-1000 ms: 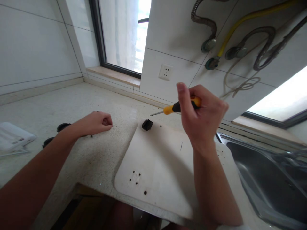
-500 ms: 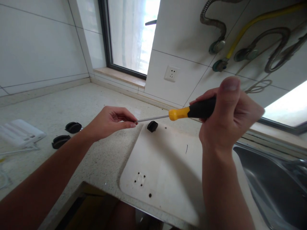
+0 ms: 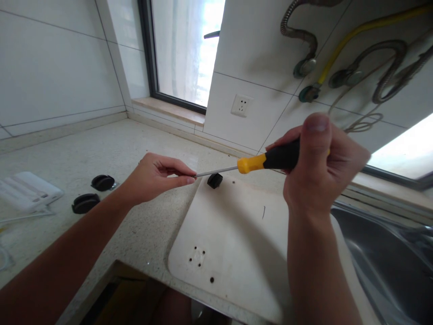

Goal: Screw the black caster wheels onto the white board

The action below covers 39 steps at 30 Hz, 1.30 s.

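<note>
A screwdriver (image 3: 252, 163) with a yellow and black handle is gripped in my right hand (image 3: 314, 167), its shaft pointing left and slightly down. My left hand (image 3: 165, 174) pinches a tiny screw at the blade's tip between thumb and forefinger; the fingertips hide most of it. Both hands are above a white board (image 3: 237, 253) lying on the counter. One black caster (image 3: 215, 180) stands at the board's far left corner. Nearer me, a group of screw holes (image 3: 197, 256) shows in the board, with a larger dark hole (image 3: 212, 280) beside it.
Two more black casters (image 3: 103, 183) lie on the speckled counter (image 3: 135, 239) to the left. Beyond them is a white power bank (image 3: 30, 192) with a cable. A steel sink (image 3: 379, 262) is at the right. A wall socket (image 3: 241, 105) and hoses are behind.
My left fingertips have moved slightly right and closed further over the screwdriver's tip, covering the small screw that showed there. My right hand has shifted slightly left with the screwdriver.
</note>
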Motion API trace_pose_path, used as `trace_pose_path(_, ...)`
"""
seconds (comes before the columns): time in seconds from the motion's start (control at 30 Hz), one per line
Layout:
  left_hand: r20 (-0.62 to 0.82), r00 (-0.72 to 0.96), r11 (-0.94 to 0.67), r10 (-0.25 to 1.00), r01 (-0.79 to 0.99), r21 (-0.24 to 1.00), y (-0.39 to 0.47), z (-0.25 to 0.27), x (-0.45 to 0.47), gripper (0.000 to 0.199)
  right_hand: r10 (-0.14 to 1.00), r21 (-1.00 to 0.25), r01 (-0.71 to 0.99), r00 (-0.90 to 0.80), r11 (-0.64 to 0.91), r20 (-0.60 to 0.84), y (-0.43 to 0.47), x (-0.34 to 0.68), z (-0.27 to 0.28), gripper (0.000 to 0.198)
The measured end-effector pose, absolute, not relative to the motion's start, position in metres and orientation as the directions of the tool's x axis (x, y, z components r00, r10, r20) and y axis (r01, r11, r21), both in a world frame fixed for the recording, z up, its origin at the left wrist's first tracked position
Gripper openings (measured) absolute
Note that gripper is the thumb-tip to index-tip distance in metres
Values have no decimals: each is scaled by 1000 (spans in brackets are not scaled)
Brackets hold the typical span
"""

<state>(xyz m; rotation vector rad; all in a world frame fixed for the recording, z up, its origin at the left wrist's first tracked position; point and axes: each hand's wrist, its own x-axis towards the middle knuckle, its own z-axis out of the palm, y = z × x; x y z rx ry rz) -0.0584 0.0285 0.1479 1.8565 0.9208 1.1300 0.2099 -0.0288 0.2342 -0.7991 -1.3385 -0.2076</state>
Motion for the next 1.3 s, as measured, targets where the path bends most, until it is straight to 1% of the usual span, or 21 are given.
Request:
trace_pose_path(0.07, 406, 319, -474, 857, 175, 863, 27, 146, -56, 11, 348, -412, 530, 222, 741, 911, -32, 212, 236, 45)
trace_pose_path(0.17, 476, 252, -524, 842, 177, 833, 25, 144, -51, 12, 405, -458, 561, 226, 689, 886, -34, 217, 236, 48)
trace_pose_path(0.27, 522, 242, -569, 818, 205, 796, 22, 143, -49, 10, 428, -492, 601, 261, 630, 865, -34, 222, 235, 52)
trace_pose_path(0.33, 520, 261, -572, 813, 201, 795, 21, 142, -49, 14, 427, -505, 598, 282, 622, 859, -33, 223, 236, 53)
trace_pose_path(0.37, 513, 276, -569, 813, 189, 800, 21, 140, -48, 21, 420, -507, 602, 293, 617, 859, -33, 224, 237, 53)
trace_pose_path(0.47, 494, 318, -563, 809, 178, 807, 24, 129, -41, 58, 366, -498, 639, 340, 587, 867, -34, 229, 243, 56)
trace_pose_path(0.5, 489, 323, -564, 810, 203, 800, 26, 123, -36, 65, 335, -488, 647, 355, 586, 873, -36, 232, 245, 57)
trace_pose_path(0.53, 482, 326, -565, 813, 246, 787, 28, 117, -29, 66, 307, -472, 652, 359, 594, 881, -37, 236, 247, 57)
trace_pose_path(0.6, 468, 331, -567, 819, 346, 747, 33, 103, -13, 63, 259, -425, 676, 338, 603, 905, -40, 244, 250, 55)
trace_pose_path(0.67, 469, 346, -580, 813, 406, 706, 39, 87, 3, 64, 258, -384, 739, 287, 553, 923, -42, 250, 251, 53)
trace_pose_path(0.77, 496, 357, -611, 791, 427, 666, 46, 67, 19, 57, 328, -355, 828, 221, 435, 918, -42, 252, 248, 53)
trace_pose_path(0.9, 541, 342, -639, 768, 449, 624, 50, 48, 22, 51, 393, -278, 892, 126, 357, 911, -32, 244, 237, 55)
trace_pose_path(0.97, 577, 329, -661, 747, 457, 595, 51, 41, 21, 51, 429, -251, 905, 87, 344, 899, -26, 238, 231, 55)
trace_pose_path(1.1, 610, 315, -678, 727, 470, 565, 51, 33, 22, 54, 508, -244, 911, 44, 334, 860, -16, 230, 220, 56)
trace_pose_path(1.3, 646, 320, -711, 693, 457, 535, 51, 32, 23, 54, 522, -249, 892, 18, 376, 852, -10, 225, 212, 55)
